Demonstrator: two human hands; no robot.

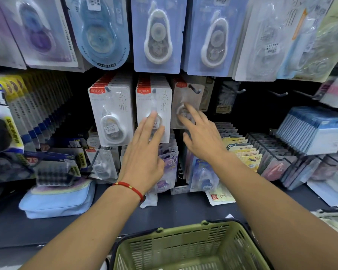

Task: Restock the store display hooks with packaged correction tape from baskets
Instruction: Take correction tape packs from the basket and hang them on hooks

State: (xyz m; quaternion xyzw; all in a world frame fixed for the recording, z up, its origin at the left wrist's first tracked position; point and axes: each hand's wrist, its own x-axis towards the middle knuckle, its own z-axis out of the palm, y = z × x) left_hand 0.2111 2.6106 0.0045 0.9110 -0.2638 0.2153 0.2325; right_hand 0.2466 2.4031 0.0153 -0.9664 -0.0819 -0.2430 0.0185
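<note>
Correction tape packs (154,112) hang in thick rows on the middle hooks of the display, white cards with red corner labels, and a second full row (110,112) hangs just to their left. Both arms reach up from below. The left hand (144,151), with a red cord bracelet (129,188) on its wrist, lies flat with fingers spread against the front pack of the middle row, fingertips touching the clear blister. The right hand (201,133) is also spread wide, its fingertips on a lone, blurred pack (184,102) hanging on the next hook (195,89) to the right; neither hand pinches anything. Further right, several dark hooks stick out bare from the black panel. Larger tape packs (157,34) in blue and lilac hang along the row above. Below the hands, more small packs stand filed in wire racks on the dark shelf (183,209), and a pale blue pouch (57,199) lies at the left. A green plastic basket (183,244) sits nearest, between the forearms, its slotted wall facing up.
</note>
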